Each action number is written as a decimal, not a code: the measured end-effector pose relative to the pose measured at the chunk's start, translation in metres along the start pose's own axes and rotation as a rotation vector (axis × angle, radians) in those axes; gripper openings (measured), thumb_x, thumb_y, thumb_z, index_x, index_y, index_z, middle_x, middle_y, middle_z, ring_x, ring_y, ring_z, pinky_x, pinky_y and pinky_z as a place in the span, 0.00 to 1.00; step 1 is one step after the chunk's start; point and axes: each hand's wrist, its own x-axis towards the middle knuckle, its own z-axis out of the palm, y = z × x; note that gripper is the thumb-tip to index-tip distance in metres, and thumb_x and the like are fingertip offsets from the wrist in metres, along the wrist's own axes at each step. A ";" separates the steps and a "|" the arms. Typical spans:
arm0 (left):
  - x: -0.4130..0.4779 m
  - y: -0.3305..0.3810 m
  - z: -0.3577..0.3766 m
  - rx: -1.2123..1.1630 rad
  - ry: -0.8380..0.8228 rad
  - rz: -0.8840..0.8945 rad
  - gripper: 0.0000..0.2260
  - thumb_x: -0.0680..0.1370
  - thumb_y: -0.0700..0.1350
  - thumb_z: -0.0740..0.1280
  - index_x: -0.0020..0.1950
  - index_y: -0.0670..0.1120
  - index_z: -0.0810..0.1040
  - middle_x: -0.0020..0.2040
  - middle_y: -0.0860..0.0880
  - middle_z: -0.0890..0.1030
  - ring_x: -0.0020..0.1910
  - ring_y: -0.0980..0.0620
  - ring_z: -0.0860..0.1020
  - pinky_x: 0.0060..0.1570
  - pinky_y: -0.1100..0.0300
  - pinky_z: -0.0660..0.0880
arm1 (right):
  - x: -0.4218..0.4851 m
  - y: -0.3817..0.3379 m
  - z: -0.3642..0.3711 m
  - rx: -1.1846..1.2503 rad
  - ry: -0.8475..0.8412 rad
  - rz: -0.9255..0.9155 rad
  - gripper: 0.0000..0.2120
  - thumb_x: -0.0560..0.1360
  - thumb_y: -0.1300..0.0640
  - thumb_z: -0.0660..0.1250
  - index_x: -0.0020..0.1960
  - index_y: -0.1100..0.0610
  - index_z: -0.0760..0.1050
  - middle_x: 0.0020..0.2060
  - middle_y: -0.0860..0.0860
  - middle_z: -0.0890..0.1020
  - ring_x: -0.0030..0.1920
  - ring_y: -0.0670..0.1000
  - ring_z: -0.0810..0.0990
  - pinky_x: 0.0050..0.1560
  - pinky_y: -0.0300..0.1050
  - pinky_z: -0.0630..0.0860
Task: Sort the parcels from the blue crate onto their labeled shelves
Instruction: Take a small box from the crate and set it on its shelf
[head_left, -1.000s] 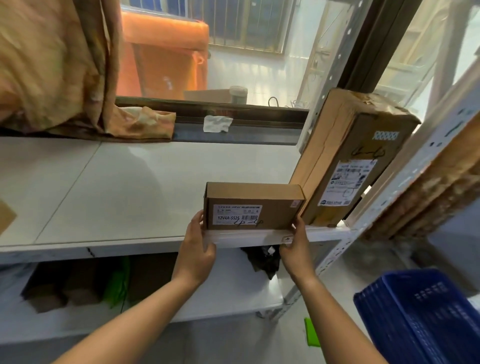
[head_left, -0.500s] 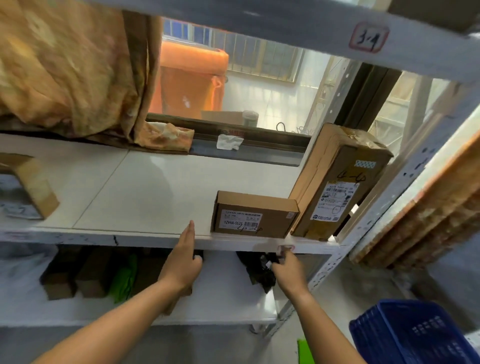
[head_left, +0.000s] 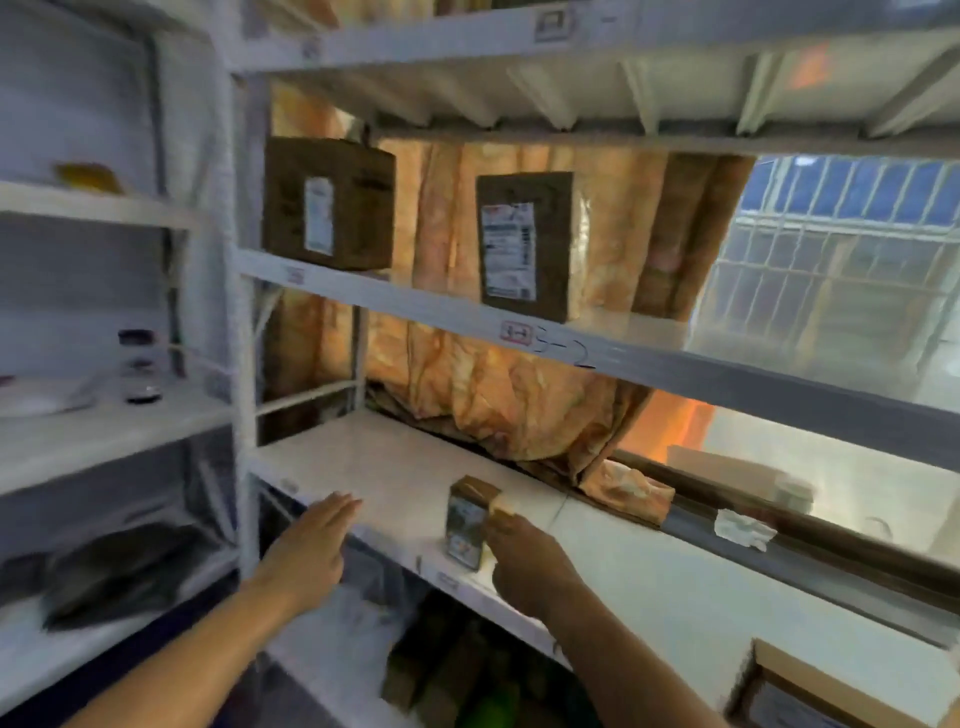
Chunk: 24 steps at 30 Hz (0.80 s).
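The view is blurred by motion. A small brown parcel (head_left: 466, 525) stands upright near the front edge of the white middle shelf (head_left: 395, 467). My right hand (head_left: 524, 561) is right beside it with curled fingers at its right edge; blur hides whether they grip it. My left hand (head_left: 311, 551) hovers flat and empty over the shelf's front edge, left of the parcel. Two labelled brown parcels (head_left: 327, 202) (head_left: 524, 244) stand on the shelf above, whose edge bears a red-framed tag (head_left: 517, 332). A corner of another parcel (head_left: 810, 691) shows at bottom right. The blue crate is out of view.
A white upright post (head_left: 244, 364) separates this rack from a left rack holding a dark bag (head_left: 119, 571) and small jars (head_left: 140, 369). An orange curtain (head_left: 498, 395) hangs behind the shelves. A barred window (head_left: 831, 249) is at the right. Boxes sit on the lower shelf (head_left: 447, 670).
My view has swung left and upward along the rack. Both hands have left the flat parcel set by the tall box and moved left; my right hand is now by the small upright parcel.
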 end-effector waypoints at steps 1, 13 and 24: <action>-0.013 -0.028 -0.027 0.006 0.043 -0.068 0.28 0.79 0.42 0.57 0.77 0.49 0.51 0.78 0.51 0.51 0.77 0.52 0.52 0.74 0.57 0.55 | 0.022 -0.030 -0.009 -0.023 0.032 -0.066 0.28 0.76 0.62 0.59 0.75 0.55 0.59 0.75 0.53 0.62 0.75 0.52 0.60 0.73 0.44 0.58; -0.188 -0.283 -0.211 0.294 0.111 -0.478 0.33 0.77 0.43 0.61 0.77 0.43 0.47 0.78 0.44 0.51 0.76 0.46 0.55 0.73 0.55 0.56 | 0.142 -0.362 -0.036 0.103 0.038 -0.374 0.27 0.78 0.59 0.60 0.75 0.58 0.59 0.74 0.55 0.63 0.73 0.56 0.63 0.72 0.48 0.63; -0.239 -0.403 -0.193 0.258 0.000 -0.595 0.31 0.78 0.41 0.60 0.77 0.43 0.48 0.78 0.44 0.50 0.77 0.46 0.52 0.74 0.56 0.51 | 0.208 -0.498 0.050 0.098 -0.190 -0.474 0.28 0.79 0.58 0.59 0.77 0.56 0.54 0.77 0.55 0.57 0.75 0.55 0.59 0.72 0.49 0.63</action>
